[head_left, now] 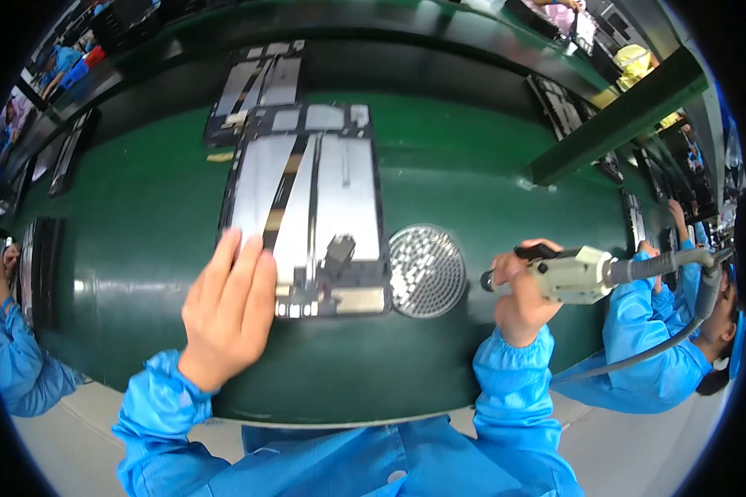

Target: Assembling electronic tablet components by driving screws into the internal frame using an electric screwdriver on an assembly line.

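An opened tablet (pixel 350 195) lies on the green table in front of me, its silver battery panels, dark strips and lower circuit parts exposed. My left hand (pixel 228 311) rests on its lower left edge, fingers stretched out and pressing flat. To the right, my right hand (pixel 522 298) is closed around a pale electric screwdriver (pixel 574 275) with a grey cable. Its tip end points left, held apart from the tablet. Between hand and tablet sits a round perforated dish (pixel 427 272), with small shiny bits in some of its holes.
Behind the tablet lies another opened tablet (pixel 261 83), partly overlapped. A green metal post (pixel 617 120) rises at the right. Stacks of dark panels (pixel 40 269) stand along the left edge. Co-workers in blue sleeves (pixel 651 348) sit on both sides, and the screwdriver's cable runs off right.
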Demonstrator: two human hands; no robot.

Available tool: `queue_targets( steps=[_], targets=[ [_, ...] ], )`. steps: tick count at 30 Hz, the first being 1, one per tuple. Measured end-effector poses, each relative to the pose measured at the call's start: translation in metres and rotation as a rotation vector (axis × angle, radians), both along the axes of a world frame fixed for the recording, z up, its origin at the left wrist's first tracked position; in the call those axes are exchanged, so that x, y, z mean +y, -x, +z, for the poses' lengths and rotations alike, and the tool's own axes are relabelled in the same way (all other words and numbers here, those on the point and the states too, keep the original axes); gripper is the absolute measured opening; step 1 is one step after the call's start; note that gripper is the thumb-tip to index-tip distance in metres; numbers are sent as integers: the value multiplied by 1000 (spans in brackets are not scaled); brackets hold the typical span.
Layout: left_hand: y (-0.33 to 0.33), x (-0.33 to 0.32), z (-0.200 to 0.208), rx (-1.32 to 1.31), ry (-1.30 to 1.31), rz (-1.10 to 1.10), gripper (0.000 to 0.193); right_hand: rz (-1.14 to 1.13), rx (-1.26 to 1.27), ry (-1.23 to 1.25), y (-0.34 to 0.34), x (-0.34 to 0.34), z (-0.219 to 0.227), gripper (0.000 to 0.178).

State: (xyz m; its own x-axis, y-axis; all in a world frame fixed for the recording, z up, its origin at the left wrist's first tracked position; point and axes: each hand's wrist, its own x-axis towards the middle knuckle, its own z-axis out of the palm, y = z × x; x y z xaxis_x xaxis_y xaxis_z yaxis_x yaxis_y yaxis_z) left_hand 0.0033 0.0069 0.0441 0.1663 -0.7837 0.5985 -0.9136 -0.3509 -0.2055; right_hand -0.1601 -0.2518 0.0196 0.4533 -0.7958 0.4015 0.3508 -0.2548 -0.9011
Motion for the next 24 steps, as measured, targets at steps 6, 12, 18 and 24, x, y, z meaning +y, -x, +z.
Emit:
queue_targets(
  steps=[6,12,18,24],
  targets=[
    [49,41,-22,260,-225,73,33,63,-24,0,0,0,0,25],
    [52,36,-3,567,-334,-8,48,76,-19,16,-4,4,2,25],
    [45,-1,-28,569,-149,-117,41,82,-42,-7,-3,7,4,24],
    [41,-1,-39,640,-6,-384,25,79,-40,25,-4,5,3,26]
  ],
)
